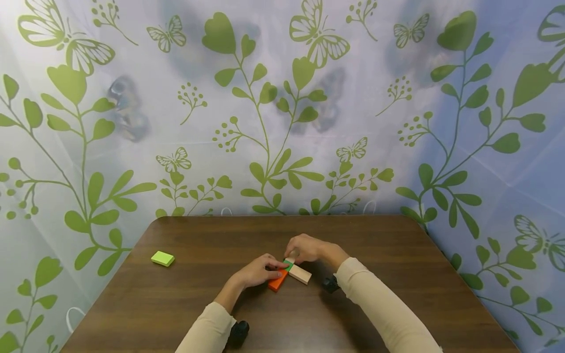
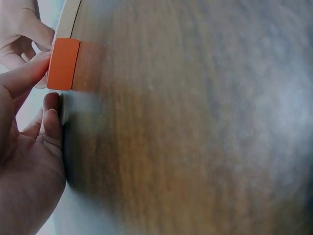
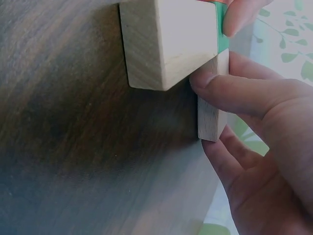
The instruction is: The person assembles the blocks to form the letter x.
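Observation:
An orange block [image 1: 276,282] lies on the table, a green block [image 1: 289,262] against its far end. My left hand [image 1: 260,271] holds the orange block, its thumb on it and its fingers beside it, reaching toward the green one. From the right side of the row a plain wooden block [image 1: 300,275] sticks out at an angle. My right hand [image 1: 305,247] pinches a second plain wooden block [image 3: 208,122] between thumb and fingers, at the green block's far end. In the left wrist view the orange block's end face [image 2: 63,63] shows.
A lime-green block [image 1: 163,258] lies apart at the table's left side. The brown wooden table [image 1: 375,314] reaches back to a patterned curtain [image 1: 273,122] with green leaves and butterflies. Dark wrist cameras [image 1: 239,333] sit under both forearms.

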`<state>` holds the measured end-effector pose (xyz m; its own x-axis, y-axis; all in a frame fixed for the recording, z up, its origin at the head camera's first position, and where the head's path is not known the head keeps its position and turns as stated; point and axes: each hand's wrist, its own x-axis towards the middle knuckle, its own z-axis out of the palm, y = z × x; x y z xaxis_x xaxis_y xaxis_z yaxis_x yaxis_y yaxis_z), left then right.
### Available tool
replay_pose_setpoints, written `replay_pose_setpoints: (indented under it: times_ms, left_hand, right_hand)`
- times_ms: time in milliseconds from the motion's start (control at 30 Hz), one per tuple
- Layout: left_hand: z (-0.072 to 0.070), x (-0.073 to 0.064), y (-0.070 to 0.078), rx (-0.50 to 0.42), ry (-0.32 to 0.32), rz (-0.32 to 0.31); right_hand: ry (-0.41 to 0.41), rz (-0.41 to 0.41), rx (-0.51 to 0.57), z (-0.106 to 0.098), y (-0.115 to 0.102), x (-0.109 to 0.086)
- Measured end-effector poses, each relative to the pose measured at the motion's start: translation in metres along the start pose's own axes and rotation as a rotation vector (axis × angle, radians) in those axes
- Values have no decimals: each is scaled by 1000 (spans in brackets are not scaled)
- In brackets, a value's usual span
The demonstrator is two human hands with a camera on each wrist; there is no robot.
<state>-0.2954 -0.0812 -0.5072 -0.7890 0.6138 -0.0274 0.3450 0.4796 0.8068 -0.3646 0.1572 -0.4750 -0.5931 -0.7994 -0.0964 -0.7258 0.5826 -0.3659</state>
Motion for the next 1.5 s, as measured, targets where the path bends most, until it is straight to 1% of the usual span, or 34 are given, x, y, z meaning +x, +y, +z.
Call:
replay_pose_setpoints:
  times_ms: [233,333,600,667,833,1000,1100,1267,1500]
  left_hand:
    - [0,-1,2,3,0,11]
    - [-1,-1,3,-9,-2,7]
    - [-1,-3,1,-26,-13,-11]
    - [-1,-3,0,-31,-14,-13]
    - [-1,-2,-2,-12,-6,-10]
    - [-1,-1,-1,-2,-5,-9]
    - [-1,-2,0,-6,-3,-12]
    - [-2,-1,1,-5,1,-16]
    - [-3,-2,1,16,-5,-22]
  right_hand:
    - [-9,22,4,2,1,1]
    - [-5,33,11,3,1,-1]
    - [56,7,52,-9,1,-20]
    - [60,10,67,-10,1,-25]
    - [40,39,84,-3,-1,-38]
    - [25,12,105,9,0,-46]
    - [27,3,153,13,1,-47]
    - [25,23,221,13,3,-48]
    - [11,36,249,17,7,-47]
